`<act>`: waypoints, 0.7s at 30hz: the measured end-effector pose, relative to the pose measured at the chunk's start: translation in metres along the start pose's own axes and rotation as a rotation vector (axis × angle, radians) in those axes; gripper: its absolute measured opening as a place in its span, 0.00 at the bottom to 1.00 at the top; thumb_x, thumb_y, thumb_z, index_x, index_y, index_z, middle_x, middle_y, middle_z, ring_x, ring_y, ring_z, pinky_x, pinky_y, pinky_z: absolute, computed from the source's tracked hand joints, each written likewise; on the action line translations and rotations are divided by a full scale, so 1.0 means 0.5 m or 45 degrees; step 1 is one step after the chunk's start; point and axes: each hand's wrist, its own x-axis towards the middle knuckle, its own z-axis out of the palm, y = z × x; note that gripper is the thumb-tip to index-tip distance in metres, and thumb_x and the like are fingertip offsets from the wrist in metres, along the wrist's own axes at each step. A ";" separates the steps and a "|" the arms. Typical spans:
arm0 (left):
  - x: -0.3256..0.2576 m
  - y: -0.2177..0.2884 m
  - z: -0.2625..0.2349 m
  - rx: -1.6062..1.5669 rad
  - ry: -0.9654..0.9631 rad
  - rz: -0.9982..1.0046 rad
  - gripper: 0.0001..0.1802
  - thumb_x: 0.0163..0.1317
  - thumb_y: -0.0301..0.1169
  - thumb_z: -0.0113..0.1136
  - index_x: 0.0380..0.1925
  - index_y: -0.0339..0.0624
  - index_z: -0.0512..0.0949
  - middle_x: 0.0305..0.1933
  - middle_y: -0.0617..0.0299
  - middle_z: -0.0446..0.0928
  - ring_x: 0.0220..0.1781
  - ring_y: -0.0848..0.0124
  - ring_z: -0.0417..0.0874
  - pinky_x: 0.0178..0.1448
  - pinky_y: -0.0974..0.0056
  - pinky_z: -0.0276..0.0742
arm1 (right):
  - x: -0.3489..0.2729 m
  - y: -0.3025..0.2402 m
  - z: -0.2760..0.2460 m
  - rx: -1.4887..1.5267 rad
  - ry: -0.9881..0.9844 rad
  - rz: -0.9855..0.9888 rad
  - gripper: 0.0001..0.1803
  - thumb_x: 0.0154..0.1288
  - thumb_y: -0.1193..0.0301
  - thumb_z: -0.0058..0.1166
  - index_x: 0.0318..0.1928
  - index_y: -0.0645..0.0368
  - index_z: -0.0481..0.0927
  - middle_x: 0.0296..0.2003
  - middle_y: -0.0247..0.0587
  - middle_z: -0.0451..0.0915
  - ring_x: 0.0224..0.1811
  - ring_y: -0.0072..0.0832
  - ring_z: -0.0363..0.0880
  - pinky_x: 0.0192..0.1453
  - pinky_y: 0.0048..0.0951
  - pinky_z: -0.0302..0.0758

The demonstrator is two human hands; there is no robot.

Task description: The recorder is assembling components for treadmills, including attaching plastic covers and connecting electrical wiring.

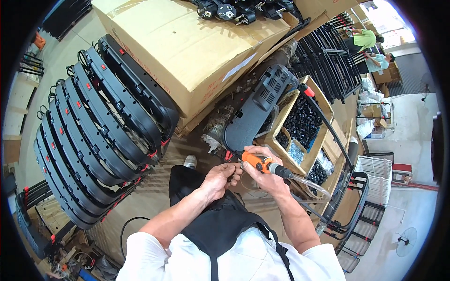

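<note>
Hands meet over the person's lap, just below a long black plastic part (255, 110) with a vent grille on top. The right hand (262, 175) has its fingers wrapped tight around an orange power screwdriver (262, 164), with a clear hose running from its back end. The tip points at the lower end of the black part, near the left hand (218, 180). That hand's fingers are curled together, pinching something too small to see. The tip could slip off and poke the left fingers, since they sit so close. The hose could also snag and tug the tool sideways. A big brown cardboard box (187, 47) sits behind, with a white label on its side and red print. A wooden tray (318, 143) at the right holds small black pieces. Black curved frames (93, 136) with little red tabs stand stacked at the left.
</note>
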 end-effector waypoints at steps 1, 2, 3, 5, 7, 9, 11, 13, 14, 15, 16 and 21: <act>-0.001 0.001 -0.002 0.001 0.001 -0.002 0.14 0.85 0.36 0.50 0.55 0.38 0.79 0.37 0.68 0.79 0.33 0.77 0.78 0.37 0.69 0.76 | 0.001 -0.005 0.002 0.014 0.007 0.025 0.21 0.64 0.76 0.71 0.56 0.59 0.82 0.54 0.45 0.88 0.52 0.33 0.91 0.56 0.35 0.86; -0.002 0.002 -0.004 0.002 -0.011 0.021 0.13 0.85 0.36 0.50 0.54 0.39 0.79 0.37 0.67 0.80 0.33 0.76 0.78 0.36 0.69 0.76 | 0.000 -0.015 0.000 0.015 0.009 0.027 0.21 0.64 0.76 0.71 0.56 0.59 0.82 0.54 0.45 0.88 0.52 0.33 0.91 0.56 0.35 0.86; -0.002 0.003 -0.005 0.003 -0.024 0.043 0.13 0.85 0.37 0.51 0.52 0.39 0.78 0.37 0.67 0.80 0.34 0.76 0.79 0.35 0.69 0.76 | -0.001 -0.030 -0.006 0.013 0.010 0.071 0.21 0.64 0.76 0.71 0.57 0.59 0.82 0.54 0.45 0.88 0.53 0.32 0.90 0.58 0.35 0.85; 0.010 0.009 -0.009 -0.030 -0.040 0.041 0.13 0.85 0.38 0.52 0.50 0.41 0.78 0.37 0.67 0.79 0.33 0.75 0.78 0.34 0.69 0.75 | -0.005 -0.045 -0.013 0.154 0.069 0.128 0.22 0.64 0.77 0.71 0.59 0.60 0.82 0.55 0.44 0.87 0.56 0.31 0.87 0.63 0.34 0.83; 0.027 0.017 -0.011 -0.063 -0.058 0.032 0.13 0.84 0.40 0.52 0.48 0.42 0.77 0.36 0.67 0.79 0.33 0.74 0.78 0.34 0.69 0.75 | -0.020 -0.041 -0.030 0.325 0.147 0.110 0.24 0.65 0.78 0.70 0.61 0.62 0.80 0.59 0.45 0.85 0.62 0.32 0.84 0.68 0.35 0.79; 0.051 0.034 -0.008 -0.329 -0.179 -0.002 0.14 0.84 0.43 0.54 0.45 0.44 0.76 0.35 0.67 0.77 0.33 0.74 0.76 0.33 0.69 0.73 | -0.028 -0.047 -0.041 0.549 0.190 0.164 0.28 0.66 0.80 0.69 0.64 0.63 0.75 0.59 0.48 0.84 0.64 0.34 0.83 0.71 0.37 0.79; 0.062 0.051 0.007 -0.354 -0.149 0.012 0.14 0.83 0.43 0.54 0.45 0.44 0.76 0.35 0.67 0.76 0.32 0.73 0.76 0.34 0.69 0.73 | -0.025 -0.054 -0.054 0.596 0.208 0.151 0.29 0.67 0.80 0.69 0.65 0.63 0.73 0.59 0.50 0.84 0.64 0.35 0.83 0.71 0.38 0.79; 0.071 0.064 0.017 -0.389 -0.123 0.024 0.15 0.83 0.44 0.55 0.46 0.44 0.77 0.36 0.66 0.76 0.32 0.73 0.76 0.34 0.69 0.73 | -0.021 -0.055 -0.062 0.586 0.197 0.155 0.29 0.67 0.81 0.68 0.66 0.63 0.72 0.60 0.51 0.84 0.65 0.37 0.82 0.72 0.39 0.79; 0.076 0.068 0.019 -0.382 -0.125 0.016 0.15 0.83 0.44 0.55 0.46 0.44 0.77 0.36 0.66 0.76 0.32 0.73 0.76 0.34 0.69 0.73 | -0.020 -0.052 -0.063 0.586 0.207 0.158 0.29 0.67 0.81 0.68 0.66 0.63 0.72 0.60 0.51 0.84 0.65 0.37 0.82 0.72 0.39 0.79; 0.080 0.072 0.022 -0.388 -0.146 0.018 0.14 0.83 0.44 0.55 0.46 0.44 0.77 0.35 0.66 0.76 0.33 0.73 0.76 0.34 0.69 0.73 | -0.017 -0.049 -0.063 0.564 0.214 0.145 0.29 0.67 0.81 0.68 0.66 0.64 0.72 0.60 0.51 0.83 0.65 0.37 0.82 0.72 0.39 0.79; 0.083 0.074 0.024 -0.394 -0.165 0.018 0.14 0.83 0.44 0.56 0.46 0.44 0.77 0.35 0.66 0.76 0.33 0.73 0.76 0.35 0.69 0.73 | -0.016 -0.046 -0.063 0.542 0.219 0.134 0.29 0.67 0.82 0.68 0.65 0.64 0.72 0.61 0.51 0.83 0.65 0.36 0.82 0.72 0.39 0.79; 0.099 0.080 0.035 -0.346 -0.189 0.026 0.14 0.82 0.43 0.57 0.47 0.44 0.77 0.35 0.66 0.76 0.33 0.73 0.76 0.35 0.69 0.73 | -0.010 -0.047 -0.064 0.627 0.283 0.152 0.29 0.67 0.81 0.68 0.66 0.64 0.72 0.60 0.51 0.83 0.65 0.36 0.82 0.71 0.39 0.79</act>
